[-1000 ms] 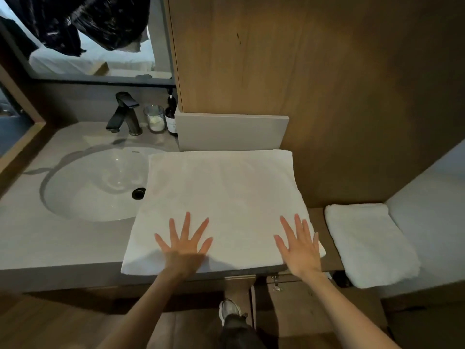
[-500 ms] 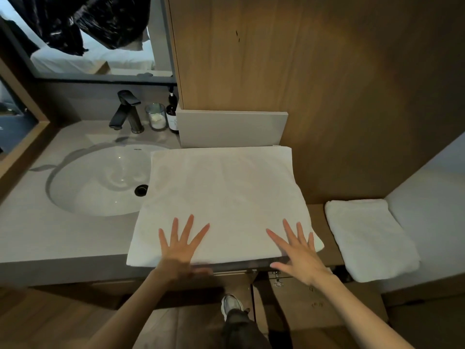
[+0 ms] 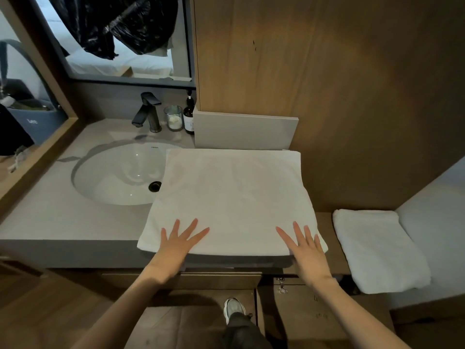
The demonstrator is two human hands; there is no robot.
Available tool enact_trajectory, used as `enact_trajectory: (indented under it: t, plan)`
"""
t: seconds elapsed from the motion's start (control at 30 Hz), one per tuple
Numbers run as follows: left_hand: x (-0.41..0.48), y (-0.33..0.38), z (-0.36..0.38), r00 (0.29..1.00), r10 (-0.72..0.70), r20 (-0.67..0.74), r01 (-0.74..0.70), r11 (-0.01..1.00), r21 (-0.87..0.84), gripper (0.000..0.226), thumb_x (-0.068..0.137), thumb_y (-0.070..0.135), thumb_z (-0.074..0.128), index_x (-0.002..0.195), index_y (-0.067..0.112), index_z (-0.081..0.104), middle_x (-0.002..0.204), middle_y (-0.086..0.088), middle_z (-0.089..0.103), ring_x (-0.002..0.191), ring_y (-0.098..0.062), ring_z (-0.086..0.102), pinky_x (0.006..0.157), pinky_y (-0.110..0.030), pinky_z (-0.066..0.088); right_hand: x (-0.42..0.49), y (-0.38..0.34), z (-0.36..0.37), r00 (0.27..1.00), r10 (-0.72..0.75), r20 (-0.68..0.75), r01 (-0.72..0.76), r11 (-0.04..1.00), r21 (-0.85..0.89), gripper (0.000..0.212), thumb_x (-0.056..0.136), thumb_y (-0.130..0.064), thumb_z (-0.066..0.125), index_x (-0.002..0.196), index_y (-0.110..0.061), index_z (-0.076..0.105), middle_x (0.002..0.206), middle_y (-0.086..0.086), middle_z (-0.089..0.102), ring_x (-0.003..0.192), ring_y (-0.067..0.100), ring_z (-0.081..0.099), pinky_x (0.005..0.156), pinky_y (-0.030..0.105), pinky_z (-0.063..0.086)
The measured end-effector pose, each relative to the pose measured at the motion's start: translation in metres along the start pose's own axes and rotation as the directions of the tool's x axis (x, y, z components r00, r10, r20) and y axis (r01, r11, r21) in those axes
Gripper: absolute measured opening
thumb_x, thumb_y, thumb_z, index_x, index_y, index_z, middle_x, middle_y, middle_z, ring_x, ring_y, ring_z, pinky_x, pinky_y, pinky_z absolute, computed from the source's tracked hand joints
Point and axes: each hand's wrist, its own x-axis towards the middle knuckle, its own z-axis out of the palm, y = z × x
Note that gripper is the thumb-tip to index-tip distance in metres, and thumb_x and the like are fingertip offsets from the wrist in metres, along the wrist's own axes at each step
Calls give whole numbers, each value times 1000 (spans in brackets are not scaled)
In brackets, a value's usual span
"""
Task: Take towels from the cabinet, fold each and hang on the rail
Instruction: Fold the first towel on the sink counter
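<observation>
Towel (image 3: 234, 197): white, folded to a broad square, flat on counter (image 3: 50, 217); left edge over rim of sink (image 3: 113, 177), far edge against grey panel (image 3: 244, 132), near edge at counter front. Left hand (image 3: 176, 248): palm down, fingers straight and spread, pressing near edge of towel left of centre, gripping nothing. Right hand (image 3: 305, 250): palm down, fingers straight and slightly spread, pressing towel at near right corner, gripping nothing. Second towel (image 3: 377, 248): white, folded, thicker, on lower wooden ledge to the right, apart from the first. Sink: white oval bowl, dark drain (image 3: 154, 186) just beside towel's left edge. Faucet (image 3: 148, 112): dark, behind sink. Glass (image 3: 173, 118) and dark bottle (image 3: 188, 117): side by side, right of faucet, bottle next to panel. Wood wall (image 3: 327, 71): behind panel and towel. Black bag (image 3: 120, 23): hanging, upper left. Shoe (image 3: 234, 308): light-coloured, on floor below counter, between forearms.
</observation>
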Motion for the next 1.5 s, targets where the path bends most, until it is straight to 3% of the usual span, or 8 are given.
enact_trajectory:
  t: [0.1,0.27,0.4,0.6,0.77,1.1,1.23,1.5]
  plan:
    - [-10,-4,-10,998,-29,52,28,999,29,96,93,3,56,147,45,-11,153,6,-27,144,-38,-16,113,-61,-2,-7,-10,1,998,-7,-55,8,1000,14,88,98,-15,51,147,-44,-15,162,7,-5,147,37,-4,113,44,-4]
    - [-39,-19,-5,997,-66,39,64,996,59,102,89,-15,46,145,51,-9,158,7,-15,146,-38,-8,114,-60,4,-27,-16,2,991,-77,-106,78,997,4,97,82,14,57,153,-34,14,158,4,10,147,31,15,116,41,7]
    - [-59,-34,-8,996,-81,32,79,995,69,103,86,-20,41,147,50,-2,159,8,-9,147,-35,0,117,-51,9,-42,-4,-12,934,-50,-353,106,984,142,60,54,17,76,102,-21,75,101,2,74,95,27,70,92,42,51]
    - [-83,-70,-13,978,-184,-97,174,979,-103,75,86,-9,49,145,37,36,152,9,34,138,-19,37,109,-30,34,-43,-1,-46,923,182,-340,-67,944,322,24,79,-1,68,88,-23,73,80,-4,69,72,9,51,57,19,37]
    - [-88,-90,-37,916,-344,-206,252,893,-374,17,96,17,51,105,28,61,106,2,67,97,-24,63,72,-36,49,-28,5,-63,856,468,-221,-165,652,740,18,91,-8,57,89,-21,69,76,-3,63,73,12,56,58,21,42]
    - [-50,-86,-78,689,-706,-163,147,357,-922,24,85,33,70,93,12,62,81,-2,63,74,-14,57,62,-29,45,6,11,-78,744,666,56,-123,53,991,16,94,-10,53,108,-8,58,100,8,58,97,21,51,79,33,40]
    - [-24,-91,-81,662,-739,-123,105,254,-961,25,85,33,71,98,14,62,83,4,63,77,-8,57,64,-25,46,32,18,-74,758,650,46,-143,98,985,22,97,-17,51,109,-2,60,95,5,58,98,25,52,67,27,41]
    - [37,-119,-63,660,-751,-25,216,222,-951,48,92,46,56,82,-1,59,78,-13,60,75,-28,55,66,-36,42,88,25,-58,789,614,1,-172,220,960,21,100,-35,48,111,-18,53,99,1,58,99,21,56,84,41,49]
